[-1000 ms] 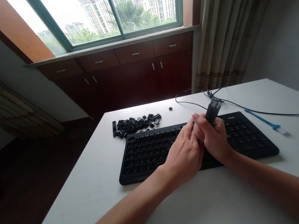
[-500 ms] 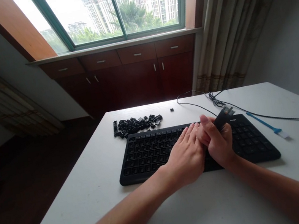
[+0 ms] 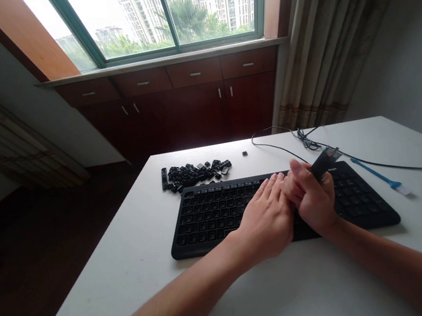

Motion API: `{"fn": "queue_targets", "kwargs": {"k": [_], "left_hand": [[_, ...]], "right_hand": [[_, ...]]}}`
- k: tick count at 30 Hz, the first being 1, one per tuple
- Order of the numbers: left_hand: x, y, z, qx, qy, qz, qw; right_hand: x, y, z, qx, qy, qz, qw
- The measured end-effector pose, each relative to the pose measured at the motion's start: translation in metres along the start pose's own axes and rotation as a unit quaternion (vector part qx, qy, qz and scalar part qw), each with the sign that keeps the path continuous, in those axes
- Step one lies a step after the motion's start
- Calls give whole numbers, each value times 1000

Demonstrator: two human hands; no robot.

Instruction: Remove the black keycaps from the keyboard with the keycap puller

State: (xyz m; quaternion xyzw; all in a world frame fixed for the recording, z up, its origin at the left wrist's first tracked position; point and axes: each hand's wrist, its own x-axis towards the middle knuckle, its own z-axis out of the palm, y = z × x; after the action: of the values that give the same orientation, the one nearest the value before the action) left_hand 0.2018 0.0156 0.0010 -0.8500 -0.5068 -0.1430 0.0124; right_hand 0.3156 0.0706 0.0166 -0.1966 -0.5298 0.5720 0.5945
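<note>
A black keyboard (image 3: 205, 216) lies across the table. Its left part shows square sockets without keycaps. My left hand (image 3: 267, 213) lies flat on the middle of the keyboard, fingers stretched out toward the far edge. Beside it, touching its fingertips, my right hand (image 3: 310, 192) is closed round a black-handled tool (image 3: 324, 162). The tool's upper end sticks out above my fist, tilted to the right, with small metal parts at its tip. Its lower end is hidden by my hands. Behind the keyboard sits a heap of loose black keycaps (image 3: 193, 173).
One keycap (image 3: 245, 153) lies apart near the table's far edge. A thin black cable (image 3: 392, 165) runs along the right side, tangled at the back. Next to the keyboard rests a blue brush (image 3: 377, 173) with pale bristles. The white table (image 3: 131, 259) has a dark floor on its left.
The tool in my right hand has tipped further right, and that fist has turned slightly. My left hand stays flat on the keyboard. The whole view has shifted a little.
</note>
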Motion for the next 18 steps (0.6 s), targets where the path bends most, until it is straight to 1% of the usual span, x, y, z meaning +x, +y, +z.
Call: {"fn": "queue_targets", "kwargs": {"k": [3, 6, 9, 14, 16, 18], "left_hand": [[-1, 0, 2, 4, 11, 3, 1000], [-1, 0, 3, 8, 24, 5, 1000], [-1, 0, 3, 8, 33, 1, 999], [-1, -1, 4, 2, 35, -4, 999], [-1, 0, 3, 0, 36, -9, 999], [-1, 2, 2, -1, 35, -20, 999]], "right_hand": [[2, 0, -1, 3, -11, 5, 1000], [7, 2, 0, 16, -21, 58, 998], [9, 2, 3, -1, 5, 98, 995], [4, 3, 10, -64, 60, 104, 991], [4, 4, 11, -62, 77, 108, 989], [7, 7, 11, -40, 75, 112, 990]]}}
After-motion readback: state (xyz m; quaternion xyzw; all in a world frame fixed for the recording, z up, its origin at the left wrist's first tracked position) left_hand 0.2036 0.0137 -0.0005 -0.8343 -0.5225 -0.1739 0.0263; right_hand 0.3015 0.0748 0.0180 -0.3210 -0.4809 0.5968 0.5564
